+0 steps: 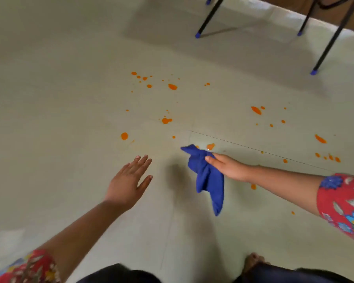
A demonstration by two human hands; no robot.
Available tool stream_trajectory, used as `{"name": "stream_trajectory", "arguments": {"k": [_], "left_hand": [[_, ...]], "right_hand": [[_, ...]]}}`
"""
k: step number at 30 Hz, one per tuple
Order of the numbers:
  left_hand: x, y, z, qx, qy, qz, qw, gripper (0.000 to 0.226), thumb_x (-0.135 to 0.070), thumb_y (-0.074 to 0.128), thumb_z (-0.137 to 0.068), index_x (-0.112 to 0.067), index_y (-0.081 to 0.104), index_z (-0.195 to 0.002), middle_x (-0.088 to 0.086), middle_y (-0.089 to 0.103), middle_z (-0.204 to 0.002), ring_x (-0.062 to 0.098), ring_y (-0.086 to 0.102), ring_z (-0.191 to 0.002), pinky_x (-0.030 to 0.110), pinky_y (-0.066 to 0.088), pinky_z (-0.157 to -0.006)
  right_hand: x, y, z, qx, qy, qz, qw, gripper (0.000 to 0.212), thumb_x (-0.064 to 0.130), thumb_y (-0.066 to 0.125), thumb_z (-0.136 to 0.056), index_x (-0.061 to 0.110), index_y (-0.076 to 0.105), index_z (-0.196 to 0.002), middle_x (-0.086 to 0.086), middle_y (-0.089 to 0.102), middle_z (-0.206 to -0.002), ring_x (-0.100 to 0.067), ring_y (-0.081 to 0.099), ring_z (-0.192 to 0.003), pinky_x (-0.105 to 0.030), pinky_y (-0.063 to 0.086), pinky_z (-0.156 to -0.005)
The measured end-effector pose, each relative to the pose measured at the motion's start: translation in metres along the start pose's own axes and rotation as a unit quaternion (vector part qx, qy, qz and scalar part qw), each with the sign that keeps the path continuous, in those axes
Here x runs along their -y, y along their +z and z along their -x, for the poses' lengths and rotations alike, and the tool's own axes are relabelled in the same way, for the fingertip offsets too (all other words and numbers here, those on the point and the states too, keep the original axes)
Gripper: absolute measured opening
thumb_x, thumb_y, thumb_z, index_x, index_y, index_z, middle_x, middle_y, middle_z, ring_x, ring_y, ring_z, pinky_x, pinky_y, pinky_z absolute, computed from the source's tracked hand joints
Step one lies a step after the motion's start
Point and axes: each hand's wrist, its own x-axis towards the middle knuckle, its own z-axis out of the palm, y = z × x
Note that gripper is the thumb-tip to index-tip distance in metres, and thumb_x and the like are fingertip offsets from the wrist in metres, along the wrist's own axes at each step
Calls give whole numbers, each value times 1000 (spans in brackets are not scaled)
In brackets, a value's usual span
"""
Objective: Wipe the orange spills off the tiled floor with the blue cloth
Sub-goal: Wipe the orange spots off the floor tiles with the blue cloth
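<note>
Gripping the cloth [206, 176], your right hand [226, 167] hovers just short of the nearest spill [210, 146]; your left hand [129, 180] is spread, empty.

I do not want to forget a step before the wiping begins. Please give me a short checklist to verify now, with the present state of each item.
1. Grip of right hand on blue cloth: ok.
2. Cloth spread on the tiled floor: not ok, it hangs bunched.
3. The left hand free: ok, open, holding nothing.
4. Nearest orange spill in sight: ok, just beyond the cloth's tip.
5. The chair legs apart from the spills: ok.
6. Cloth dampness: cannot tell.
</note>
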Motion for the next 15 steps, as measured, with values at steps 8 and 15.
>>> {"name": "stream_trajectory", "arguments": {"k": [8,15], "left_hand": [[-84,-8,-59,139,33,-57,988,42,-46,39,-98,-38,44,-139,-21,35,-150,1,29,-139,20,26,-109],[-157,54,-87,90,-46,-25,995,37,-37,46,-97,-31,52,-133,-16,48,-142,9,46,-129,25,38,-100]], "right_hand": [[-69,-20,69,-159,15,-599,784,55,41,31,-99,7,74,-101,-21,67,-108,-27,54,-117,-39,35,-101],[-127,-25,91,-243,91,-665,700,47,43,38,-100,11,53,-132,-17,61,-125,-32,60,-111,-44,44,-95]]}}
